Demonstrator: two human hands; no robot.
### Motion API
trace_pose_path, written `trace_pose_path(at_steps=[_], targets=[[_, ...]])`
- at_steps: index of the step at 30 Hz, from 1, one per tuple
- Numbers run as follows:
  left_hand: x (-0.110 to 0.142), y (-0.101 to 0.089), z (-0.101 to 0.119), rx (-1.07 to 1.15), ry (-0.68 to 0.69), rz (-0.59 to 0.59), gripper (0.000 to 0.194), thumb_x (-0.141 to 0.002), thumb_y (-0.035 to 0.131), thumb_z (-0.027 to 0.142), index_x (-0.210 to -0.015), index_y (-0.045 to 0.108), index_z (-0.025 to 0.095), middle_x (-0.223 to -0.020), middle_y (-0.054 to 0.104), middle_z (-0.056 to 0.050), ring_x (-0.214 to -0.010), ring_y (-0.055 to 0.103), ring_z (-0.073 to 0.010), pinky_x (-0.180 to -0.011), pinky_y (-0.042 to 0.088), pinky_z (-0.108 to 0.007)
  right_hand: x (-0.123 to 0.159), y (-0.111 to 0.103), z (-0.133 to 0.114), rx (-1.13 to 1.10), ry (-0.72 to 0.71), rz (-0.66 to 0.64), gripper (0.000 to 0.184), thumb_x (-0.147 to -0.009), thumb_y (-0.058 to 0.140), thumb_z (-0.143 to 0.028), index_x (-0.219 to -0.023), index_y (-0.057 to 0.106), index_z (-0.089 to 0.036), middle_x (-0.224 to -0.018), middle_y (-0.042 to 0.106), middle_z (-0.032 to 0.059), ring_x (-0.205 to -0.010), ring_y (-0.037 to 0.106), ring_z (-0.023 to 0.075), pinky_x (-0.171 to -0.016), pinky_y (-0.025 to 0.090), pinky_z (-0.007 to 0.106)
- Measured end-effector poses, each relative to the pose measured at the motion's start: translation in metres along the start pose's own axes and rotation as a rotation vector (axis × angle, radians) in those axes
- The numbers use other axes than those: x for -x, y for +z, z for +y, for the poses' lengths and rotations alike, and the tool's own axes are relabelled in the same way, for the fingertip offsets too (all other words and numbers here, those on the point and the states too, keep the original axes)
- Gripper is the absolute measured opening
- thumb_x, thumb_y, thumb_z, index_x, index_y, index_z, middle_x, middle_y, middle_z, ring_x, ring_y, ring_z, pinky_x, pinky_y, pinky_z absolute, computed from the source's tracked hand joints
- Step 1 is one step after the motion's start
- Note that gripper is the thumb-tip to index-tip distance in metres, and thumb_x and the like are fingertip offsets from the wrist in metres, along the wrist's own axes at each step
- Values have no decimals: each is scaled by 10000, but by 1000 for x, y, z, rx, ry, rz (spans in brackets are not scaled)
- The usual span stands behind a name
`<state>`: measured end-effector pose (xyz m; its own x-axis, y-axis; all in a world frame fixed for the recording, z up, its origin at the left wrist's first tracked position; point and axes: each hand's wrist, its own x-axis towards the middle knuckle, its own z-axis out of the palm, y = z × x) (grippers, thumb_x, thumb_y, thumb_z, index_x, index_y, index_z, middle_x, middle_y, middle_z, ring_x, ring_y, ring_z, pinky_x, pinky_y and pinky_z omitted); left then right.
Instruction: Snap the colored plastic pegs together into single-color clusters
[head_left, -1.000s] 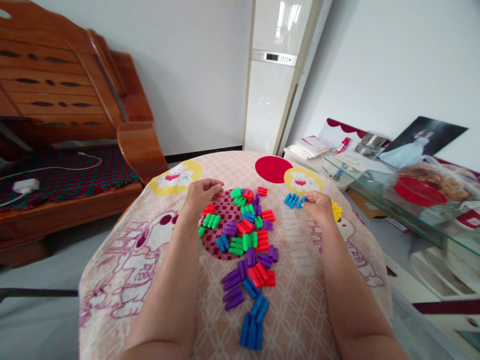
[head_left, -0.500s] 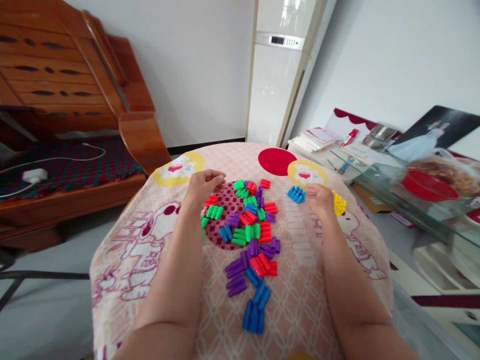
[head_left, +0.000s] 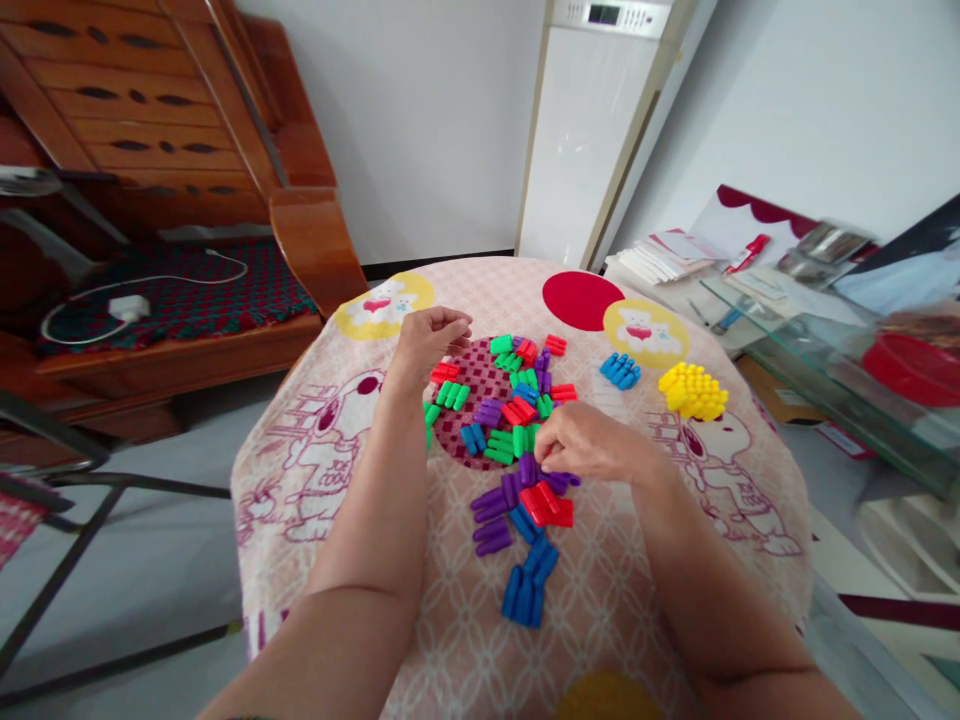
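A loose heap of plastic toy blocks, each made of joined rounded tubes, covers the middle of the round table. My right hand (head_left: 583, 440) is over the heap's right side with its fingers curled down and pinched on a red block (head_left: 547, 455), mostly hidden under them. Purple blocks (head_left: 491, 535) and blue blocks (head_left: 523, 597) lie nearer to me. My left hand (head_left: 433, 340) hovers at the heap's left edge, fingers stretched out and nothing seen in them. Below it are a red block (head_left: 445, 372) and a green block (head_left: 453, 395).
Right of the heap stand a blue row of blocks (head_left: 619, 370) and a tight yellow group (head_left: 691, 390). A patterned cloth (head_left: 600, 620) covers the table. A glass shelf (head_left: 817, 375) with a red bowl (head_left: 911, 368) is at right, a wooden bench (head_left: 307, 240) at left.
My right hand has moved left and nearer, from beside the blue row to the heap, uncovering the yellow group. My left hand keeps its place over the table. The view has tilted down.
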<state>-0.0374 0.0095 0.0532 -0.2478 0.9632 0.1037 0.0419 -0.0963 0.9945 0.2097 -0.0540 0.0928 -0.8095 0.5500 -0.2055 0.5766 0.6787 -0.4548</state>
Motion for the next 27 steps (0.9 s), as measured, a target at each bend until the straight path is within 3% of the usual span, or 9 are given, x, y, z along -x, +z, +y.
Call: trace_pose_path(at_steps=[4, 9, 19, 24, 27], targets=[[-1, 0, -1, -5, -5, 2, 202, -730, 707, 273, -855, 695, 114, -709, 693, -45, -599, 650, -126, -641, 567, -277, -1, 14, -29, 192, -125, -150, 82, -747, 716, -159, -684, 757, -190, -683, 725, 21, -626, 607, 142, -539, 323, 256], [-2, -2, -2, 9, -3, -3, 206, -721, 702, 266, -856, 695, 111, -706, 695, -44, -603, 655, -126, -614, 563, -259, 3, 36, -59, 400, -51, -125, 130, -818, 638, -112, -839, 757, -160, -840, 761, 104, -761, 686, 218, -541, 344, 290], [-2, -3, 1, 14, -38, 18, 188, -705, 717, 255, -831, 685, 118, -692, 684, -36, -571, 630, -113, -612, 546, -256, 1, 51, -58, 412, 1, -76, 219, -907, 524, -101, -827, 724, -144, -819, 746, 113, -790, 696, 242, -561, 376, 315], [-3, -4, 0, 19, -28, 8, 205, -701, 715, 261, -842, 689, 115, -685, 679, -31, -565, 628, -110, -572, 525, -230, -1, 38, -60, 386, 19, -154, 145, -847, 578, -102, -851, 718, -135, -875, 744, 113, -829, 685, 231, -562, 334, 305], [-3, -4, -1, 24, -25, 5, 205, -695, 711, 263, -832, 689, 112, -678, 677, -30, -562, 627, -109, -554, 520, -220, -1, 25, -49, 314, -2, -158, 85, -795, 659, -197, -845, 702, -145, -866, 730, 92, -804, 660, 220, -568, 314, 291]])
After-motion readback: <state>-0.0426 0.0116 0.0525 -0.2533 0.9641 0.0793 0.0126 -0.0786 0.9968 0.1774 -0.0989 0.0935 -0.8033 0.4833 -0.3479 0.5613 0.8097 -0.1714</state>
